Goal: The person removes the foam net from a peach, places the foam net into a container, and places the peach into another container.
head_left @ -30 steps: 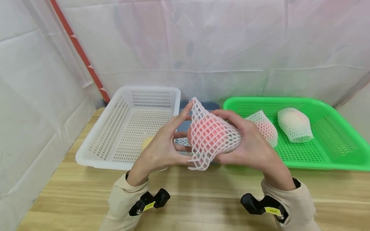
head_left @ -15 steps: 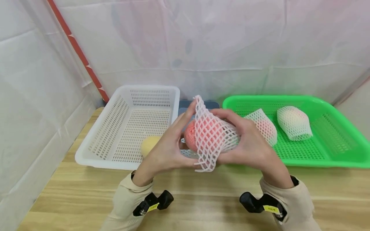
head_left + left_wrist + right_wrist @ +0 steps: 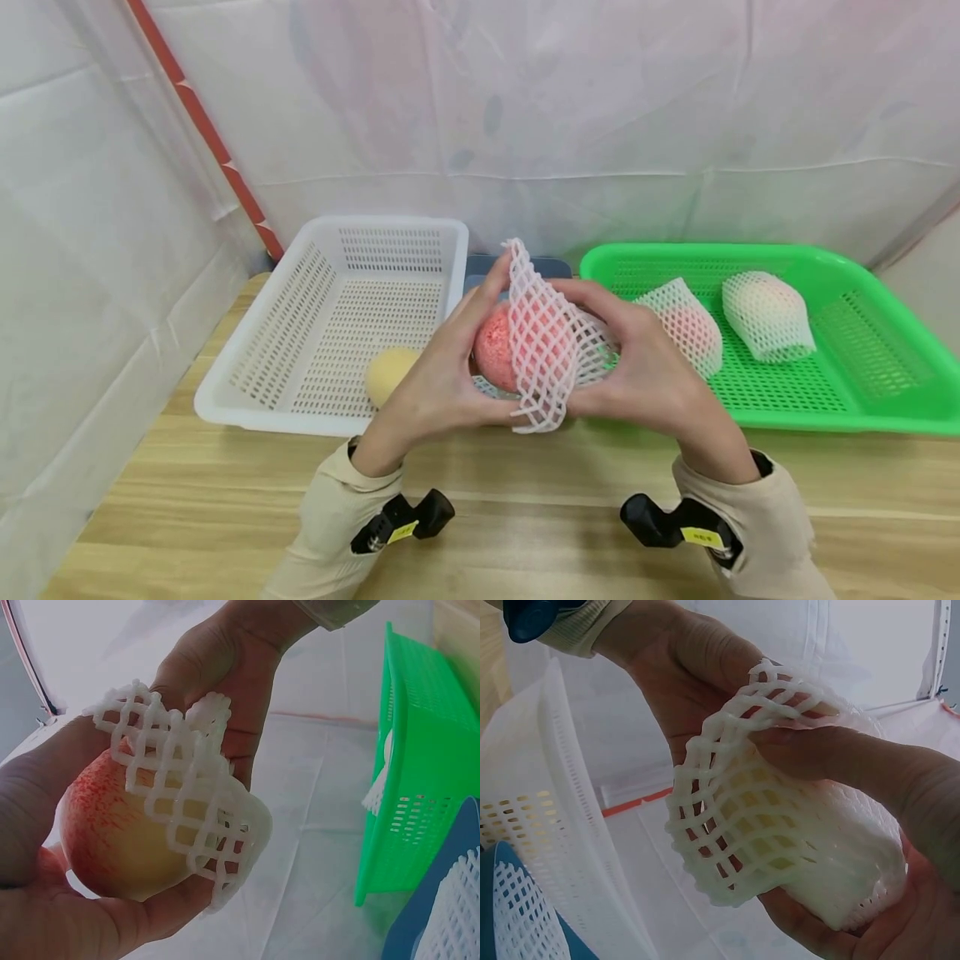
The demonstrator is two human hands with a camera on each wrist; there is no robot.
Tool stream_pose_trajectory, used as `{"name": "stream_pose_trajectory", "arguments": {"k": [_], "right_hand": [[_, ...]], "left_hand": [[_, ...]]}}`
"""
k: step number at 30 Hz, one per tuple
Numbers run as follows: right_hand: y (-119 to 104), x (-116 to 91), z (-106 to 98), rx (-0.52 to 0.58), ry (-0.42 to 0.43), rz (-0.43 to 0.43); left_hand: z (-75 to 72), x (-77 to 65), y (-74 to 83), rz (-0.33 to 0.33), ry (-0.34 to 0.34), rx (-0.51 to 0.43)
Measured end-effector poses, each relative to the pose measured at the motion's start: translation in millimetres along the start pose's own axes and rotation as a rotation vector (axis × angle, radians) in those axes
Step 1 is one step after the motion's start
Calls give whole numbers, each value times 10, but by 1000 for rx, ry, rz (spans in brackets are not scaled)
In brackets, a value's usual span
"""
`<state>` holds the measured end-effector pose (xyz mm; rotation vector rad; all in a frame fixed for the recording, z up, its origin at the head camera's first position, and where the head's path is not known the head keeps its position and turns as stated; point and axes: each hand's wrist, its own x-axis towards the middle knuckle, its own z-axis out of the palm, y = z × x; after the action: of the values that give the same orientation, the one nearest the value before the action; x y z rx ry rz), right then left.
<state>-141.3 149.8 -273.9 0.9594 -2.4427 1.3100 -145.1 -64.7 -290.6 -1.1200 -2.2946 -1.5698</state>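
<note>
Between the hands, above the table, is a red-and-yellow peach (image 3: 493, 348) partly covered by a white foam net sleeve (image 3: 543, 342). Its bare side faces the left hand (image 3: 442, 379), whose curled fingers hold the peach and the sleeve's spread edge. The right hand (image 3: 647, 362) grips the other end of the sleeve. In the left wrist view, the bare peach (image 3: 112, 832) shows red streaks over yellow, and the net's mesh (image 3: 180, 787) crosses it. Most of the fruit is hidden by netting (image 3: 757, 802) in the right wrist view.
On the wooden table (image 3: 510, 533), a white basket (image 3: 292, 333) at left holds a pale yellow fruit (image 3: 390, 375). A green basket (image 3: 780, 408) at right holds two net-wrapped fruits (image 3: 767, 312). Between them, behind the hands, a blue tray (image 3: 551, 267) holds foam nets (image 3: 454, 915).
More of the peach's left side is bare, as the sleeve's edge has shifted right across it. The left hand has moved slightly right; the right hand stays nearly in place.
</note>
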Motion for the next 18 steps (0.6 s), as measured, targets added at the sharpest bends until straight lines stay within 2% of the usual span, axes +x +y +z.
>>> {"name": "stream_pose_trajectory", "arguments": {"k": [7,13,18], "right_hand": [[-2,-10,12,-16,-13,0],[8,-10,19,-13,-15,-46],[10,-17,-2,-14,-31,-31]], "left_hand": [[-1,-4,26,-28,2,25],[-11,-8,29,-46,9,54],[-20,-3,28,-71,28,-3]]}}
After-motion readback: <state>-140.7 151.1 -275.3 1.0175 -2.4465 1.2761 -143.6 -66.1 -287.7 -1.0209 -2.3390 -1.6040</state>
